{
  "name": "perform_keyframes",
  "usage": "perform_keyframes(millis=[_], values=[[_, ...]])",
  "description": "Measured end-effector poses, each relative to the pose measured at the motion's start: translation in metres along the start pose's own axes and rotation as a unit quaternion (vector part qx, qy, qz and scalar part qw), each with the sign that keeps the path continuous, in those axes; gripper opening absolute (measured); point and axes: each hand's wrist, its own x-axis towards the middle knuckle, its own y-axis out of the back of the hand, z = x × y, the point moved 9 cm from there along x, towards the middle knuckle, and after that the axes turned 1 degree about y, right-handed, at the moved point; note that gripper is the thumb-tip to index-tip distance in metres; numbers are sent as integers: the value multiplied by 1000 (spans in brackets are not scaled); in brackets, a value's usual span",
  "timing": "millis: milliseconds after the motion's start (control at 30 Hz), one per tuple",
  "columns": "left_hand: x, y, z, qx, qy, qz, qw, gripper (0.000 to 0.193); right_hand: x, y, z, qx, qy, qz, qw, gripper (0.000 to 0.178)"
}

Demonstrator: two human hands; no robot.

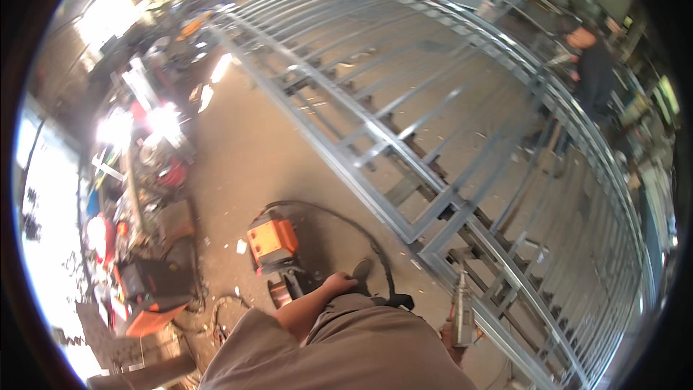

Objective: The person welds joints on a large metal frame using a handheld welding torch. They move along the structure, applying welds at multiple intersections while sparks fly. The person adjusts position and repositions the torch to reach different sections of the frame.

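My left forearm reaches forward from my grey-brown clothing, and my left hand (339, 284) hangs above the floor near my dark shoe (362, 269). Its fingers do not show clearly enough to tell whether it holds anything. At the lower right, my right hand (452, 334) is closed round a grey hand tool with a narrow pointed tip (464, 310); its exact kind is unclear. The tool is held upright beside the near edge of a large metal frame of welded bars (346, 166). My sleeve and body hide part of the right arm.
An orange and black machine (273, 240) stands on the brown floor, with a black cable (354, 222) curving from it towards me. Another orange and black machine (151, 285) sits among clutter at left. A person in dark clothes (593, 68) is beyond the frame at far right.
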Motion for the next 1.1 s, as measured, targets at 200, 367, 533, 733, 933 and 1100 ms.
perform_keyframes(millis=[200,367,533,733,933,1100], values=[[9,25,-27,-17,-13,7,1000,54,21,-51,-82,-101,83,-21,991,73],[10,39,-58,-1,30,19,999,56,28,-81,-121,-121,99,-58,986,75],[9,47,-77,-9,36,50,998,56,35,-81,-129,-85,89,-63,990,75],[11,23,-87,-15,52,46,998,52,39,-69,-104,-77,126,-59,987,72],[-16,8,-78,6,33,94,995,45,55,-52,-54,-44,66,-79,994,67],[-41,-3,-81,-65,76,129,987,52,62,-49,-45,-35,48,-127,990,66]])
